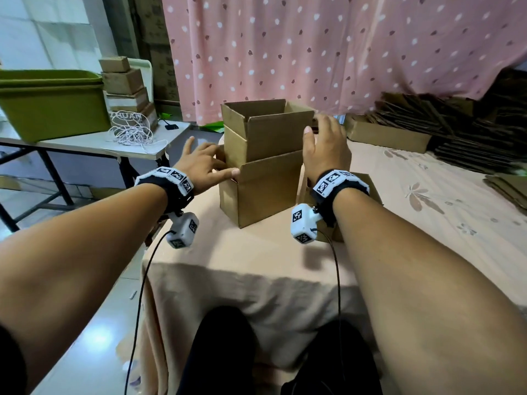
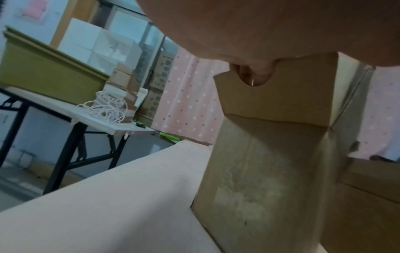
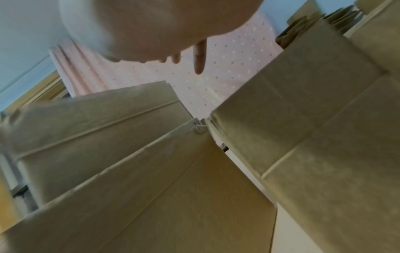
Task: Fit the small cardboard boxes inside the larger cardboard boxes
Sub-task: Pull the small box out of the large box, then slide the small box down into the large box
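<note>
The left hand (image 1: 204, 163) rests on the left side of the larger cardboard box (image 1: 258, 192), fingers spread, with the thumb on the near corner; it does not grip. The right hand (image 1: 325, 146) is released, fingers straight, just beside the right side of the small cardboard box (image 1: 273, 132); I cannot tell if it touches. The small box stands upright with its lower part inside the larger one, flaps up. Both stand on a table with a peach cloth (image 1: 256, 258). Another cardboard box (image 3: 324, 119) stands just beside, to the right. A green bin (image 1: 51, 106) and white cord (image 1: 131, 132) lie on a side table to the left.
</note>
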Demonstrator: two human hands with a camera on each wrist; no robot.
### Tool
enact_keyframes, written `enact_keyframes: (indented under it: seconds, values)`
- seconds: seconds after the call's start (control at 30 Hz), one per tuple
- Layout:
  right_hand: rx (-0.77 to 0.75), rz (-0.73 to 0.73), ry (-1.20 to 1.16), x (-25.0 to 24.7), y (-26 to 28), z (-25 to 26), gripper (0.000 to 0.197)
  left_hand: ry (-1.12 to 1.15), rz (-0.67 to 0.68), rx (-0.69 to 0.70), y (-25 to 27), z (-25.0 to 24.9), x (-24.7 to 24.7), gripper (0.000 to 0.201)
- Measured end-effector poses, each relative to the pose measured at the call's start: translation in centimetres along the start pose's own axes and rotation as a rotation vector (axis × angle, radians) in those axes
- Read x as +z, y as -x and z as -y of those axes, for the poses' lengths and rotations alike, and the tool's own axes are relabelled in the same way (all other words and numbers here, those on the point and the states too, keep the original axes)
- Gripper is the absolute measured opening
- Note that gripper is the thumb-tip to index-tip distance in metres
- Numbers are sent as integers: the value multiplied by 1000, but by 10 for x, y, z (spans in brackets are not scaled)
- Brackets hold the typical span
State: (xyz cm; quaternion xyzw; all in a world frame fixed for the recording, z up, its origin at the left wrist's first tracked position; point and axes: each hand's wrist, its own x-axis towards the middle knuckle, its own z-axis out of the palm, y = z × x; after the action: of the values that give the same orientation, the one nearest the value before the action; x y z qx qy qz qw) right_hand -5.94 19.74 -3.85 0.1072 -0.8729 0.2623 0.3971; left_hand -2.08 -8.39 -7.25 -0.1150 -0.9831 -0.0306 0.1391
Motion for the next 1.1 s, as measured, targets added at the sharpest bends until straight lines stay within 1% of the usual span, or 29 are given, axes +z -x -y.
enact_keyframes:
  seconds: [0.07, 0.1, 0.17, 0.23, 0.3, 0.4, 0.47, 0.53, 0.63, 0.67, 0.7, 0.83, 0.9, 0.97, 1.0, 1.03, 1.1]
  values:
    - [81, 6, -78, 1, -3, -3, 41, 58, -78, -70, 0, 5, -2, 84]
    - [139, 38, -126, 1, -5, -4, 42, 93, -123, -92, 0, 6, -4, 77]
    - [269, 122, -230, 3, -8, -4, 43, 242, -211, -139, -2, 4, -9, 71]
    - [359, 174, -318, 5, -12, -2, 45, 452, -295, -201, -6, -3, -13, 60]
    - [439, 210, -395, 7, -16, 3, 49, 606, -353, -254, -11, -11, -13, 50]
    - [549, 279, -503, 11, -20, 12, 55, 745, -401, -305, -18, -25, -11, 59]
    - [582, 325, -544, 13, -21, 17, 58, 792, -382, -340, -23, -32, -13, 71]
    - [592, 346, -545, 14, -20, 21, 60, 833, -348, -374, -29, -37, -14, 89]
    - [569, 342, -490, 15, -19, 26, 63, 848, -300, -436, -37, -41, -14, 107]
    - [557, 330, -470, 15, -20, 26, 64, 854, -303, -455, -39, -42, -16, 110]
    - [543, 313, -453, 15, -21, 26, 64, 872, -321, -479, -39, -44, -18, 110]
    - [486, 220, -358, 12, -30, 24, 60, 921, -458, -546, -39, -38, -25, 90]
    - [474, 178, -373, 10, -33, 28, 59, 955, -519, -513, -38, -40, -28, 75]
    - [484, 166, -473, 13, -38, 35, 57, 1026, -596, -453, -40, -45, -36, 60]
    - [507, 186, -540, 16, -40, 39, 56, 1077, -621, -432, -44, -47, -41, 59]
    - [545, 219, -611, 18, -43, 43, 56, 1126, -620, -429, -45, -50, -47, 63]
    - [624, 276, -741, 23, -46, 48, 59, 1284, -603, -450, -57, -40, -46, 77]
